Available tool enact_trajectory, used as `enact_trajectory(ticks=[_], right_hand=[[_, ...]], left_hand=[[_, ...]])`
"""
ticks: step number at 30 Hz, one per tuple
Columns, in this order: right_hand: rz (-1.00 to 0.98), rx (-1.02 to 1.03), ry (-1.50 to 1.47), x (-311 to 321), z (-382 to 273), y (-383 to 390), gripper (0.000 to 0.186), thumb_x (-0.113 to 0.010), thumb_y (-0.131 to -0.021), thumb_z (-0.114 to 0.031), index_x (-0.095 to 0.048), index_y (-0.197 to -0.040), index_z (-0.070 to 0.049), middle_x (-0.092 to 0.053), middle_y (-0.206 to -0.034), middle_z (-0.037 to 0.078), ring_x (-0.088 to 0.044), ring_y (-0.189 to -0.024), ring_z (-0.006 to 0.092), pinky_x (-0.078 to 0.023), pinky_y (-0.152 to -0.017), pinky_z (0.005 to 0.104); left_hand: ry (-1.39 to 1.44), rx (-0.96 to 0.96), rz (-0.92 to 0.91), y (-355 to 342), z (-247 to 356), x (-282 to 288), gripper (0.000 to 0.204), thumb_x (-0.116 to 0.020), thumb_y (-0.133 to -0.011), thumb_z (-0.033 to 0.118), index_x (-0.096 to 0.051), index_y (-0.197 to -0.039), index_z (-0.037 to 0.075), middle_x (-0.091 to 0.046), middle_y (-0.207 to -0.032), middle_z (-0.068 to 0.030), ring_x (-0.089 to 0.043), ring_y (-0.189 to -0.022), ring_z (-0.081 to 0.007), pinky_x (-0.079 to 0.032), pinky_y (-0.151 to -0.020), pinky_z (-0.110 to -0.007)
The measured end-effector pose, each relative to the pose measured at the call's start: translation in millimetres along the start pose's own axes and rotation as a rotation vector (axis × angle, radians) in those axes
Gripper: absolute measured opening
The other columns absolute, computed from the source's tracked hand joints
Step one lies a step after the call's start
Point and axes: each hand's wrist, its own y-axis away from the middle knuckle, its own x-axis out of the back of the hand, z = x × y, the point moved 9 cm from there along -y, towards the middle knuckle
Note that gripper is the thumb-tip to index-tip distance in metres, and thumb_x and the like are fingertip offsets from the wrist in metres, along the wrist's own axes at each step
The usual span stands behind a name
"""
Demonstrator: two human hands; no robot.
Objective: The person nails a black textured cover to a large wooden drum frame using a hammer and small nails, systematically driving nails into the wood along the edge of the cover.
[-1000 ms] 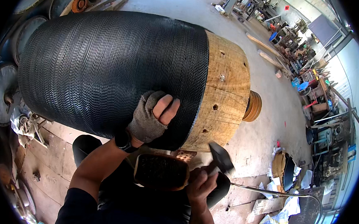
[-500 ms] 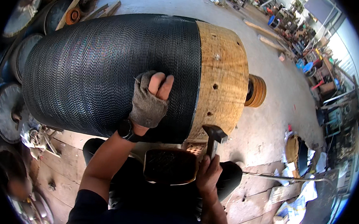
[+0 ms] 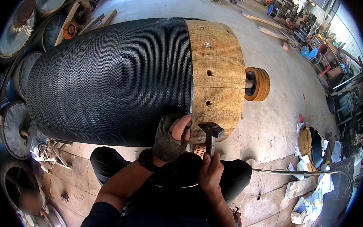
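Observation:
A large drum [image 3: 109, 75] is wound in black ridged material, with a bare wooden band [image 3: 217, 65] at its right end, pierced by holes. My left hand [image 3: 172, 136], in a grey fingerless glove, is curled at the seam between black winding and wood; what its fingers hold is too small to make out. My right hand [image 3: 211, 171] grips a hammer [image 3: 211, 132] upright by its handle, the head over the wood just right of my left fingers. A dark tray [image 3: 177, 177] between my knees is partly hidden by my left arm.
Metal-ended rollers [image 3: 18, 128] are stacked at the left. An orange pulley [image 3: 260, 85] sticks out from the drum's right. Planks [image 3: 262, 18] lie on the floor beyond. A pole [image 3: 294, 172] crosses at lower right, near white sheeting [image 3: 322, 188]. Clutter and machinery line the right wall.
My left hand has moved down and right from the black winding to the seam. The hammer has risen slightly and shifted left. The drum shows higher on its right side as the view shifts.

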Motion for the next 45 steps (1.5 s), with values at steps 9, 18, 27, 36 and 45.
enact_trajectory(ticks=[9, 18, 27, 36, 45], right_hand=[[-0.033, -0.038, -0.014, -4.3, 0.2, -5.9, 0.019, -0.058, -0.102, -0.016, -0.050, -0.105, 0.000, -0.059, -0.070, 0.027, -0.061, -0.064, 0.0495, -0.044, -0.052, 0.0498], [-0.001, 0.074, -0.017, 0.3, -21.1, -13.4, 0.022, -0.060, -0.100, -0.015, -0.051, -0.111, 0.002, -0.060, -0.072, 0.026, -0.062, -0.065, 0.0489, -0.046, -0.053, 0.0494], [-0.065, 0.075, 0.155, 1.3, -25.5, -18.3, 0.026, -0.062, -0.097, -0.014, -0.051, -0.113, 0.003, -0.062, -0.072, 0.026, -0.063, -0.067, 0.0498, -0.050, -0.055, 0.0509], [0.043, 0.082, -0.053, 17.5, -23.2, -12.0, 0.016, -0.057, -0.099, -0.015, -0.052, -0.100, 0.000, -0.061, -0.070, 0.027, -0.062, -0.065, 0.0500, -0.049, -0.053, 0.0498], [-0.056, 0.026, -0.007, 0.7, -20.9, -12.5, 0.016, -0.058, -0.097, -0.013, -0.056, -0.101, 0.002, -0.063, -0.076, 0.027, -0.065, -0.071, 0.0491, -0.050, -0.055, 0.0482]], left_hand=[[-0.131, 0.046, -0.099, -27.4, 9.6, 7.4, 0.046, -0.063, -0.093, 0.012, -0.053, -0.137, 0.001, -0.069, -0.102, -0.0138, -0.064, -0.092, -0.0293, -0.049, -0.085, -0.046], [-0.155, 0.150, -0.142, -36.8, 2.9, 3.3, 0.060, -0.067, -0.081, 0.005, -0.048, -0.137, -0.001, -0.064, -0.092, -0.0133, -0.059, -0.088, -0.0329, -0.046, -0.080, -0.048], [-0.255, 0.117, -0.047, -44.7, 9.8, -2.7, 0.061, -0.074, -0.082, 0.011, -0.049, -0.136, -0.003, -0.062, -0.087, -0.0109, -0.059, -0.080, -0.0319, -0.047, -0.078, -0.047], [-0.209, 0.199, -0.118, -28.7, 27.8, 14.1, 0.068, -0.072, -0.075, 0.006, -0.047, -0.137, -0.006, -0.060, -0.111, -0.0195, -0.059, -0.099, -0.0366, -0.047, -0.090, -0.048], [-0.155, 0.102, -0.729, 103.3, 38.2, -26.9, 0.034, -0.063, -0.090, 0.028, -0.069, -0.102, -0.003, -0.066, -0.110, -0.0214, -0.063, -0.099, -0.0343, -0.053, -0.080, -0.049]])
